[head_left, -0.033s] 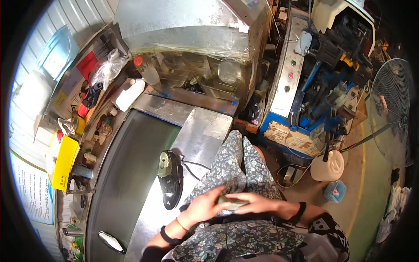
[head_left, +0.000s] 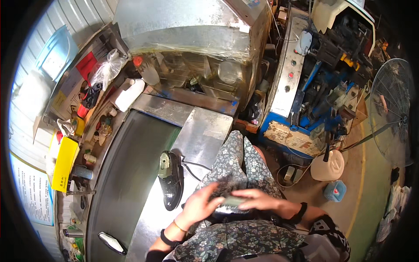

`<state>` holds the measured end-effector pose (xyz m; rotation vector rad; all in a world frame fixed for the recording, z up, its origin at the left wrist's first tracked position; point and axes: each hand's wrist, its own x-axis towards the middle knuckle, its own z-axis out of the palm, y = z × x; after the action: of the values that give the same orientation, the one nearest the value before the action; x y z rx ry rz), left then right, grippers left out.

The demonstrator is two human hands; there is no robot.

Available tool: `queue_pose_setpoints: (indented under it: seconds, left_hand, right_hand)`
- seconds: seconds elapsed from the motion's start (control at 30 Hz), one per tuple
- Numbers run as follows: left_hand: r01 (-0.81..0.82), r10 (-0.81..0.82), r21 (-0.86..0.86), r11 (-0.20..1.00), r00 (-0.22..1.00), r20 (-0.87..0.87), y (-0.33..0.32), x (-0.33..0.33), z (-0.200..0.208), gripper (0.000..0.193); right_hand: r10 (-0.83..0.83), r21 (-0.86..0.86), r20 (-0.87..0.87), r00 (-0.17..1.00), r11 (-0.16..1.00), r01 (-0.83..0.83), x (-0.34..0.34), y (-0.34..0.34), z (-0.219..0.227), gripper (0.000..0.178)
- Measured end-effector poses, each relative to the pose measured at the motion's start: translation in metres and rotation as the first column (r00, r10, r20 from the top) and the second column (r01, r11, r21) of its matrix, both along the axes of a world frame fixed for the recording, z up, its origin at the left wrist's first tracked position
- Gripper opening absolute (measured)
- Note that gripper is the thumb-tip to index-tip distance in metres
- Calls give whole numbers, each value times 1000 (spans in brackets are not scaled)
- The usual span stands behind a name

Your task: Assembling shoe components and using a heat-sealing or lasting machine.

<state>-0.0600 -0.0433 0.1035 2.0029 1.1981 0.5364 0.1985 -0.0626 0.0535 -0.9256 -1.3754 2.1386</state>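
Over my lap, a black shoe with a grey-green last (head_left: 233, 201) in it sits between my two hands, smeared by motion. My left hand (head_left: 200, 206) grips it from the left, its thumb pointing at the grey-green part. From the right, my right hand (head_left: 258, 200) lies with curved fingers against that same part. Left of my lap, another glossy black shoe (head_left: 171, 185) with a greenish last and loose laces rests on the metal table (head_left: 205, 126).
A dark conveyor belt (head_left: 126, 174) runs along the left, carrying a black-and-white shoe-shaped piece (head_left: 112, 243). Beyond the table stands a metal hooded machine (head_left: 187, 35). To the right are a blue-framed machine (head_left: 301, 96), a white jug (head_left: 327, 166) and a fan (head_left: 393, 113).
My hands have moved slightly apart, and more of the grey-green part shows between them. The shoe on the table stays put.
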Motion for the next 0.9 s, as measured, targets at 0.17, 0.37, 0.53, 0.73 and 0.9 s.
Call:
queue_pose_setpoints:
  seconds: [0.17,0.37,0.53,0.73,0.9]
  left_hand:
    - [-584,637,422,694,770,18,31,-64,-31,48]
    - [-634,742,417,651,649,-171,59,-88,-70,66]
    - [-876,870,119,468,480,111,73,-143,-110,52]
    - [-397,757,-669,629,116,643,70,-15,-37,53]
    - [10,259,-393,920,736,625,56,45,-7,58]
  right_hand:
    - [-607,-474,-400,687,778,412,9,68,-11,54]
    - [-802,710,61,594,453,539,-29,268,-30,48]
    - [-416,684,228,881,712,160,-107,265,-68,42]
    - [-261,325,-195,945,892,313,-122,86,-1,81]
    - [-624,163,-182,760,743,649,41,70,90,71]
